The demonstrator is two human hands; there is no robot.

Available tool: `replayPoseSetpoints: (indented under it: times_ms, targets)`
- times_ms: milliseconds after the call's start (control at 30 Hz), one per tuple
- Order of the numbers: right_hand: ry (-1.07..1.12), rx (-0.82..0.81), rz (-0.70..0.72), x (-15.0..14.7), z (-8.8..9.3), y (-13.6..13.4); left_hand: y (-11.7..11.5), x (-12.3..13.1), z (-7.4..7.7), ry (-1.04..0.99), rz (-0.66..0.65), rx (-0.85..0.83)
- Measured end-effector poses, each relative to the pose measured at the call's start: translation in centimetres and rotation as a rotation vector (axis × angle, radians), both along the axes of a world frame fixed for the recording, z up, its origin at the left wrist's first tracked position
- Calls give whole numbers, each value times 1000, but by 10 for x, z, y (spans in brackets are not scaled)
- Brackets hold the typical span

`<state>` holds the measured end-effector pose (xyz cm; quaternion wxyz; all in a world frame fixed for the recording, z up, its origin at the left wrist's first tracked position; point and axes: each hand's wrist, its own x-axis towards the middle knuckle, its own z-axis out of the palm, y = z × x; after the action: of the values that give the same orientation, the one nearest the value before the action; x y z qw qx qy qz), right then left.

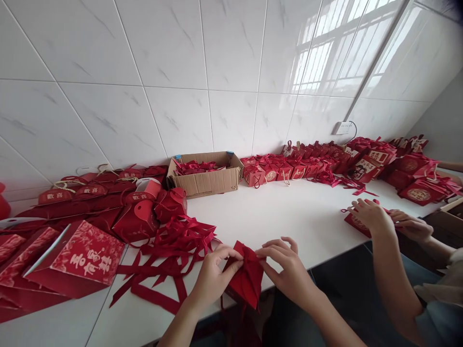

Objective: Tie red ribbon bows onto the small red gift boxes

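A small red gift box (246,284) sits at the table's front edge, tilted, with a red ribbon (249,258) gathered on its top. From the left, my left hand (215,274) pinches the ribbon between thumb and fingers. My right hand (287,270) is on the box's other side, its thumb and index finger closed at the ribbon and the other fingers loosely bent. Loose red ribbons (159,284) lie in a tangle just left of my left hand.
Red boxes (87,255) crowd the left side. A cardboard box (206,184) of ribbons stands by the wall, with rows of tied red boxes (284,169) to its right. At the right, another person's hands (374,217) hold a red box.
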<state>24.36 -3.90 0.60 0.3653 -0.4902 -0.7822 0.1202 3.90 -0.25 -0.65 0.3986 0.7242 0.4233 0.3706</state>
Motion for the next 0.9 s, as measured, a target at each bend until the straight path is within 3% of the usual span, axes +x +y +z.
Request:
replayPoseSetpoints:
  times_ms: [67, 200, 300, 400, 500, 600, 733, 900]
  targets:
    - [-77, -10, 44, 6, 11, -5, 0, 0, 3, 16, -9, 8]
    - [-1, -277, 127, 13, 29, -3, 1, -4, 9, 64, -50, 14]
    - [175, -431, 67, 7, 28, 14, 3, -7, 16, 112, -98, 9]
    - [259, -506, 157, -5, 20, 30, 4, -9, 24, 152, -141, 0]
    - [285, -462, 305, -11, 18, 35, 6, -12, 32, 190, -166, -3]
    - [209, -318, 410, -7, 19, 33, 9, -18, 37, 234, -177, 6]
    - [8, -192, 465, 4, 13, 31, 12, -27, 39, 316, -170, -2]
    - [-67, -165, 497, 8, 6, 28, 12, -27, 40, 309, -222, 1]
